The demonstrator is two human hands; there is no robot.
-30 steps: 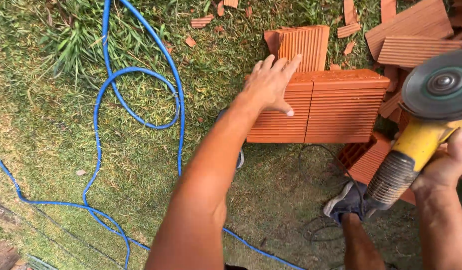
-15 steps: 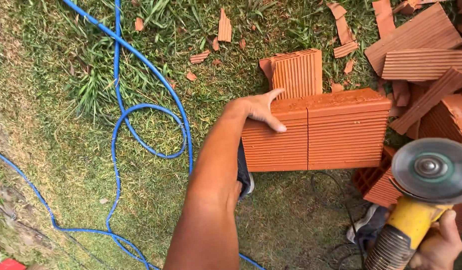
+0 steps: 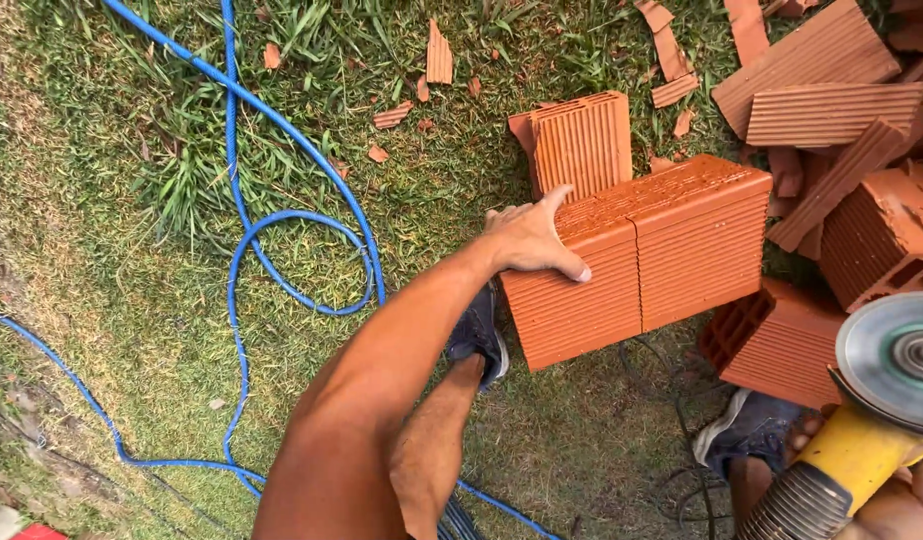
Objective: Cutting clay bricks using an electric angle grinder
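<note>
The left hand (image 3: 531, 238) lies palm down on the near left top edge of a large ribbed hollow clay block (image 3: 641, 265) standing on the grass (image 3: 131, 330). Its fingers are together and flat on the block's top, the thumb stretched along the near edge, pressing rather than gripping. The block shows two ribbed faces side by side, split by a vertical seam, and sits right of centre in the scene.

At the near right corner the right hand (image 3: 896, 510) is only partly in view, wrapped round the yellow body of an angle grinder (image 3: 851, 450). Its fingers are closed on the tool, though most of the hand is cut off by the edge. The grinder's grey disc (image 3: 896, 360) hangs to the right of the block, apart from it, above a smaller hollow brick (image 3: 771, 345) lying on the ground.

A narrower ribbed block piece (image 3: 581, 145) stands just beyond the large block, touching its far side. More ribbed slabs and broken bricks (image 3: 831, 100) are heaped at the far right, with small shards (image 3: 438, 55) scattered over the grass farther away.

A blue cable (image 3: 301, 250) loops across the left of the scene. The person's left shoe (image 3: 478, 335) sits just left of the block, the right shoe (image 3: 746, 430) near the grinder.
</note>
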